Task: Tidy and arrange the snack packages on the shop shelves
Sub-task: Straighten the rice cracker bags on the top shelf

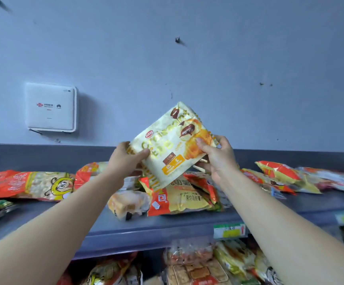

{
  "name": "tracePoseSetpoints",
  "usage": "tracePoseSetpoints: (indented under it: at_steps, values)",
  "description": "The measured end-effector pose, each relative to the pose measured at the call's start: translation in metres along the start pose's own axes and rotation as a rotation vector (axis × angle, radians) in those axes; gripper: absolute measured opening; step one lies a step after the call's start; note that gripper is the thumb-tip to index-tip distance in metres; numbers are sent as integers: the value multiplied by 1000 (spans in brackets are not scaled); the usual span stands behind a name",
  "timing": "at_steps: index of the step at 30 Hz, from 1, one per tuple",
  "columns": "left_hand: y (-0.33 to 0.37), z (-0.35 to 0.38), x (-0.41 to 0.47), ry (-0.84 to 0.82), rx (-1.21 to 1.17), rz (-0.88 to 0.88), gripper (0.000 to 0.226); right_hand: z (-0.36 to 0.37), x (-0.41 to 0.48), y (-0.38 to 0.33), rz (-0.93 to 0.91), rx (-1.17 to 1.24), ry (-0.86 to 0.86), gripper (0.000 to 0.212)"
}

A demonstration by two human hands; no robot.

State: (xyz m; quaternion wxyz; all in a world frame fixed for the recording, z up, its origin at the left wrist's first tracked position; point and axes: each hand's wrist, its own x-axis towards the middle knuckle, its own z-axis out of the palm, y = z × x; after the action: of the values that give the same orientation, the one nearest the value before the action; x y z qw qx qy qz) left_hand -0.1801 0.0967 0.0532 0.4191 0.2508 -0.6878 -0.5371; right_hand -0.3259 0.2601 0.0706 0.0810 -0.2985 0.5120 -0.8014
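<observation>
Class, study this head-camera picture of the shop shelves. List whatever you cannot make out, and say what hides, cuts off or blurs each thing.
Head view:
1. Whatever lies behind the croissant packet: hidden by it, the left hand and the right hand.
2. The lower-shelf packages: cut off by the bottom edge, partly covered by the forearms.
3. The price tag: print blurred.
4. The wall box: lettering too small to read.

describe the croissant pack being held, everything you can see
The croissant pack is a crinkled, glossy pale-yellow plastic bag with gold lettering, a red logo, an orange panel and pictures of chocolate-filled croissants. It is held in the air, tilted so the lettering rises to the right, front towards the camera, above snack bags lying on the shelf. The left hand grips its left edge, the right hand its right edge, thumbs on the front.
</observation>
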Motion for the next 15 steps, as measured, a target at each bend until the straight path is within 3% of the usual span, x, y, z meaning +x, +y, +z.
tracePoseSetpoints:
  at_steps: [3, 8, 15]
  values:
    - [6, 44, -6, -8, -100, 11, 48, -43, 3, -11, 24, -17, 26, 25]
    - [8, 111, -16, -13, -216, 12, 68, -115, 8, -21, 6, -94, 90, 24]
    - [13, 211, -39, -64, -286, 37, 54, -217, 5, -36, -38, -265, 119, 31]
